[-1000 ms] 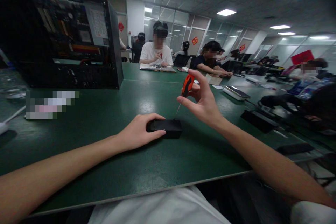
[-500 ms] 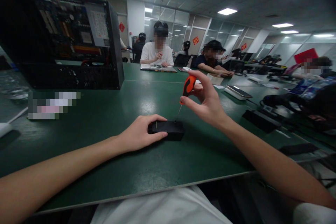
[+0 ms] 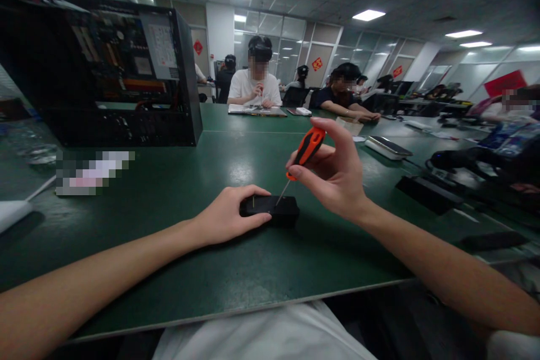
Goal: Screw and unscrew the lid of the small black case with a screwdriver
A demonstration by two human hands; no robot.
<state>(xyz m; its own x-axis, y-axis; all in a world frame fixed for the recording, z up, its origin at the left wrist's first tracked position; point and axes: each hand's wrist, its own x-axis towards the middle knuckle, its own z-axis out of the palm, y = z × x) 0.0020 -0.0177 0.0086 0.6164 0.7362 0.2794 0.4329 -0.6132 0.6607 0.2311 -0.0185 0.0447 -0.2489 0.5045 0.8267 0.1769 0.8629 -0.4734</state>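
Observation:
A small flat black box [image 3: 276, 208] lies on the green table [image 3: 177, 191] in front of me. My left hand [image 3: 228, 216] grips its left end, thumb and fingers wrapped round it. My right hand [image 3: 335, 171] pinches an orange and black screwdriver [image 3: 306, 152] by the handle, held slanted. The thin shaft points down and left, its tip at the top of the box.
An open black computer case [image 3: 105, 67] stands at the back left. Dark flat devices [image 3: 426, 194] and a silver-edged one [image 3: 388, 148] lie to the right. Other people sit at the far side of the table [image 3: 257, 81].
My right hand has tilted the screwdriver and brought its tip leftward over the box top. My left hand has kept its hold on the box.

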